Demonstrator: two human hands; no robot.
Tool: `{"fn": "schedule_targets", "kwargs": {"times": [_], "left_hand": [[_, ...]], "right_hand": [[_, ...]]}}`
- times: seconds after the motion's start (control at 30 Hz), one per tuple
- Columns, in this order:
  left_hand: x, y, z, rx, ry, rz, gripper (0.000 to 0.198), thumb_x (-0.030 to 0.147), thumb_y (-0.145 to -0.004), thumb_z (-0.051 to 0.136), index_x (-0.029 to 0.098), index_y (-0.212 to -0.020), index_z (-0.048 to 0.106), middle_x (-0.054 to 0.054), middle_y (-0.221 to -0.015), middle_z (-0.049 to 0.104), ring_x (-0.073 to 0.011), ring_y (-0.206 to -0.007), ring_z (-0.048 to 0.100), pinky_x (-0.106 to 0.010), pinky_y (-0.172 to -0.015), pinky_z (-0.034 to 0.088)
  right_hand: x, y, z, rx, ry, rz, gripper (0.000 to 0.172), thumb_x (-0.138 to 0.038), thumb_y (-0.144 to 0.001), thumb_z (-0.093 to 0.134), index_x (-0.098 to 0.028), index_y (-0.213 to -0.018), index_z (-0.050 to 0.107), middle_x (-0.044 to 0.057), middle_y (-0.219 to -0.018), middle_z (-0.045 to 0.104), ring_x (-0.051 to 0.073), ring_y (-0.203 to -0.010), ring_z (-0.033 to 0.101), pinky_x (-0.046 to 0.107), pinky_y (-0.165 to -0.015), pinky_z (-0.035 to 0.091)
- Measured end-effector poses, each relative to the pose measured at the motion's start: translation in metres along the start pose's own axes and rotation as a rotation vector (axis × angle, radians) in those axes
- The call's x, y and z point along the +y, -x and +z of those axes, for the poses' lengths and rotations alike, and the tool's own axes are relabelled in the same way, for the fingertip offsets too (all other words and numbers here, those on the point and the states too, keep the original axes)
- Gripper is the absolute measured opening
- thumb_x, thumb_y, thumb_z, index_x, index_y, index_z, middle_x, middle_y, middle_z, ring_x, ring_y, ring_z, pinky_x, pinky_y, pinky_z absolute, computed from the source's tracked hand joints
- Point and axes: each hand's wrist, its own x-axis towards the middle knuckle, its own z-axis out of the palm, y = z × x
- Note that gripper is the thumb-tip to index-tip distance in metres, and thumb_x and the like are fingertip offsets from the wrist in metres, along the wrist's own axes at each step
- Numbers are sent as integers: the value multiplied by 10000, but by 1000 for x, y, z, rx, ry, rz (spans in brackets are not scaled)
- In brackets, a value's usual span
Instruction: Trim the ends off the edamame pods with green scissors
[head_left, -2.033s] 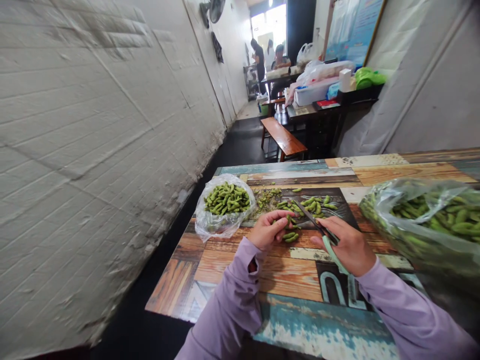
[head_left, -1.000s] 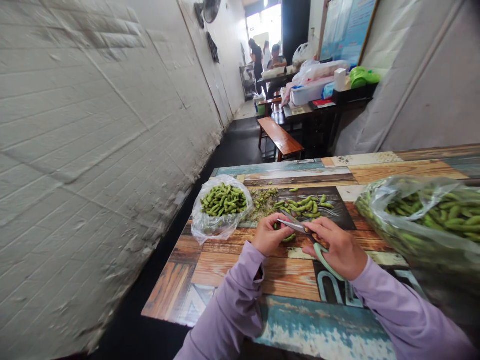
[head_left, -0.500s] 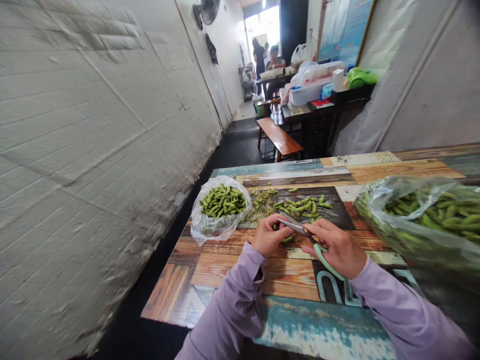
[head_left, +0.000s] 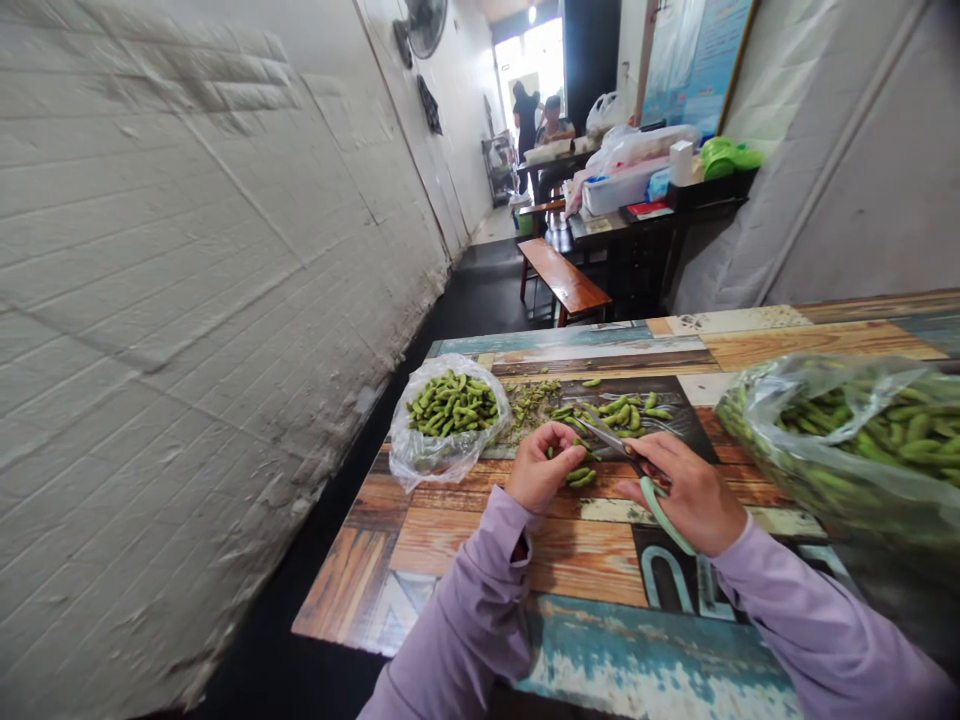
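My left hand (head_left: 546,470) is closed, thumb against fingers, on a green soybean pod (head_left: 580,444) that shows only in part at the fingertips. In my right hand (head_left: 694,492) is a pair of scissors (head_left: 658,516) with pale green handles. Their blades point left, just above and beside the left fingertips. A few pods (head_left: 581,479) lie on the table under the hands. Beyond them a loose group of pods (head_left: 619,412) rests on a dark patch of the tabletop, with small green trimmings (head_left: 534,397) to its left.
At the left stands an open clear plastic bag (head_left: 411,452) of pods. A larger clear bag (head_left: 757,405) full of pods sits at the right. The patterned table (head_left: 465,540) lies near a white wall (head_left: 187,350). Behind are a wooden bench (head_left: 564,275), a loaded table and two people.
The scissors have shifted slightly right and away from my left fingertips. More of the pods under my hands shows. The whole view has moved a little; a person standing at the back has changed posture.
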Motion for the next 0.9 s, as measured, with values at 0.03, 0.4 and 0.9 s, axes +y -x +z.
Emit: {"fn": "schedule_targets", "kwargs": {"times": [0.03, 0.4, 0.9], "left_hand": [[0, 0, 0, -2, 2, 1, 329, 412, -655, 721, 145, -742, 551, 42, -602, 465, -56, -521, 370, -200, -518, 300], [11, 4, 5, -15, -197, 109, 257, 359, -683, 708, 127, -699, 599, -11, -662, 568, -105, -629, 470, -232, -620, 360], [12, 4, 3, -16, -275, 194, 163, 284, -678, 710, 131, -684, 655, -29, -690, 627, -138, -680, 538, -258, -678, 411]], "right_hand": [[-1, 0, 0, -1, -5, -3, 397, -335, -785, 624, -223, -1156, 537, 72, -1011, 595, 180, -772, 613, 317, -694, 545], [-16, -2, -4, -119, -11, -18, 459, -325, -755, 660, -230, -1187, 543, 63, -1034, 586, 187, -846, 607, 310, -752, 523], [-17, -2, -7, -134, 3, 5, 380, -320, -770, 648, -229, -1133, 586, 48, -969, 605, 163, -769, 610, 274, -665, 515]]}}
